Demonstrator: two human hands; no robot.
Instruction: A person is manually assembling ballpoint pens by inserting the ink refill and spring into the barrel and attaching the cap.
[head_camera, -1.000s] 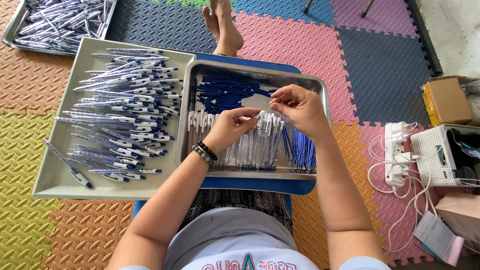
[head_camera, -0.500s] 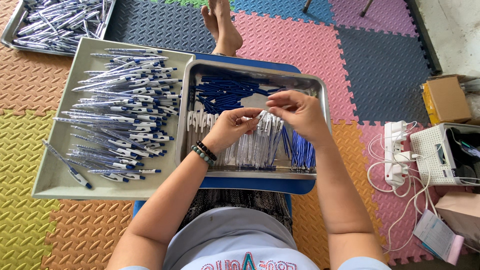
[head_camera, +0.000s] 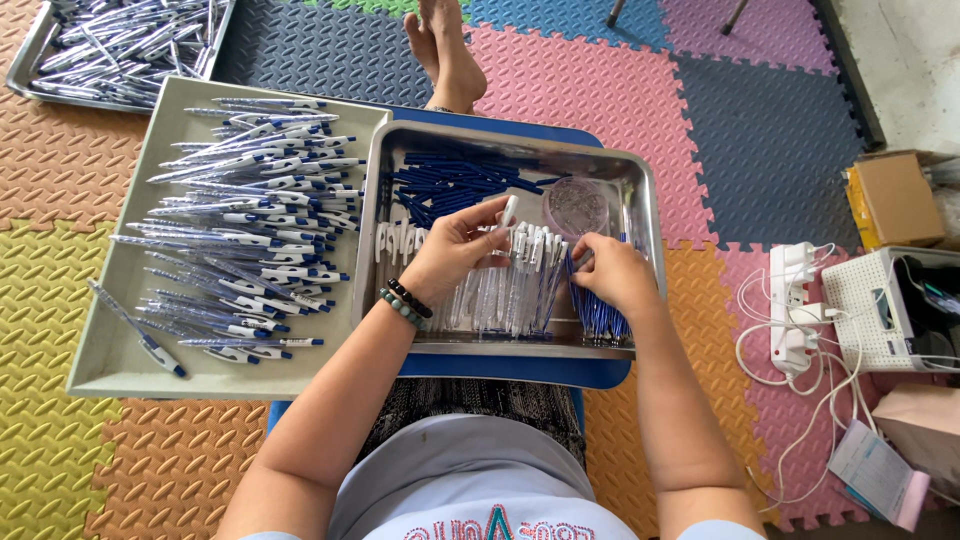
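Left hand (head_camera: 455, 250) pinches a clear pen barrel (head_camera: 508, 212) above the steel tray (head_camera: 640, 180); right hand (head_camera: 612, 275) closes on blue refills (head_camera: 598, 318) beneath it. Both look light, stiff, slippery: best gripped mid-shaft.

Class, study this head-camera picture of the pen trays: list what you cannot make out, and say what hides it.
1. What the right hand pinches among the blue refills: its own fingers cover it.
2. Contents of the small round container: too small.
3. Far tray of pens: cut off by the top edge.
4. Lower part of the pen barrel in the left hand: hidden by fingers.
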